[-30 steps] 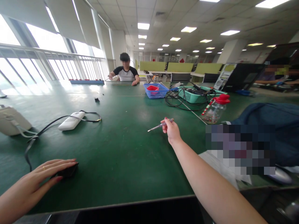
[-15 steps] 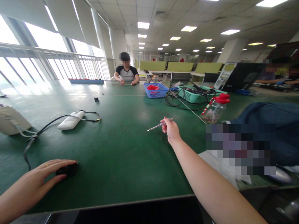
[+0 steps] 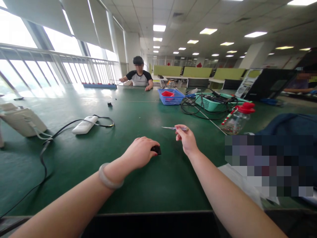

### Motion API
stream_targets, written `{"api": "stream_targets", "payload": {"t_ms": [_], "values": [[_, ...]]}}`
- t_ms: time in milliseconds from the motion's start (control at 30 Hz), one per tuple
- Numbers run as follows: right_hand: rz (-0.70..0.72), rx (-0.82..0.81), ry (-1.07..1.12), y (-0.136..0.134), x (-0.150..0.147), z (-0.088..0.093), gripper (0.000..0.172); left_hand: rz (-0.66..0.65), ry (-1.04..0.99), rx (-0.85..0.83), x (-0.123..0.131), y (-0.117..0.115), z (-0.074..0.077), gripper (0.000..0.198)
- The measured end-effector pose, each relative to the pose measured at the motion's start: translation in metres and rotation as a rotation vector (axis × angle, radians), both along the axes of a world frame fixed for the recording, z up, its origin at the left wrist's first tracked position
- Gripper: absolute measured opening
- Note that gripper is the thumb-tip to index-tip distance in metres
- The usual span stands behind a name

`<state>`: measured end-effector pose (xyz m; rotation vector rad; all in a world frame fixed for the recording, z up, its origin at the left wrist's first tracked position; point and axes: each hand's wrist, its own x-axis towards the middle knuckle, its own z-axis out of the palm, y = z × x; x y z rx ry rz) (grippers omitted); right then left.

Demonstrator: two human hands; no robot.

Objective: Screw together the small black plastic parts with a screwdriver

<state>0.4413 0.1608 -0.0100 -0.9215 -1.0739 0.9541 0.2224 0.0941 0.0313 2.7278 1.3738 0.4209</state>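
My left hand (image 3: 142,150) is closed round a small black block-like object (image 3: 156,150) over the middle of the green table (image 3: 138,195). Most of that object is hidden by the fingers, so its kind does not show. To the right, my right hand (image 3: 185,138) grips a screwdriver (image 3: 173,128) by its clear handle. The thin metal shaft points left, just above and beyond the black object, without touching it.
On the left lie a white power bank (image 3: 85,125) with a black cable and a cream case (image 3: 23,120). Blue (image 3: 172,98) and green (image 3: 211,105) baskets with cables stand at the back. A red-lidded bottle (image 3: 236,120) and a dark blue bag (image 3: 287,127) are on the right. Another person (image 3: 140,77) sits opposite.
My left hand has moved right and away from me, carrying the black object from the near left to the table's middle. The screwdriver has swung more level. The view has turned slightly left.
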Motion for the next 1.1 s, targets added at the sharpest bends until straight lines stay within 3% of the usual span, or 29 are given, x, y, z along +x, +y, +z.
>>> {"api": "stream_targets", "payload": {"t_ms": [167, 333, 667, 1000, 1100], "values": [[0.033, 0.067, -0.092, -0.004, -0.001, 0.004, 0.027, 0.168, -0.044, -0.031, 0.017, 0.027, -0.028, 0.041], [0.080, 0.089, -0.140, -0.009, -0.006, 0.008, 0.028, 0.173, -0.254, -0.083, 0.010, 0.035, -0.043, 0.044], [0.083, 0.228, -0.342, -0.021, -0.016, 0.014, 0.032, 0.166, -0.295, -0.070, -0.004, 0.045, -0.053, 0.036], [-0.039, 0.410, -0.563, -0.042, -0.020, 0.028, 0.019, 0.221, -0.305, -0.065, -0.002, 0.053, -0.059, 0.038], [-0.089, 0.438, -0.582, -0.045, -0.019, 0.028, 0.024, 0.221, -0.310, -0.068, -0.002, 0.053, -0.060, 0.039]]}}
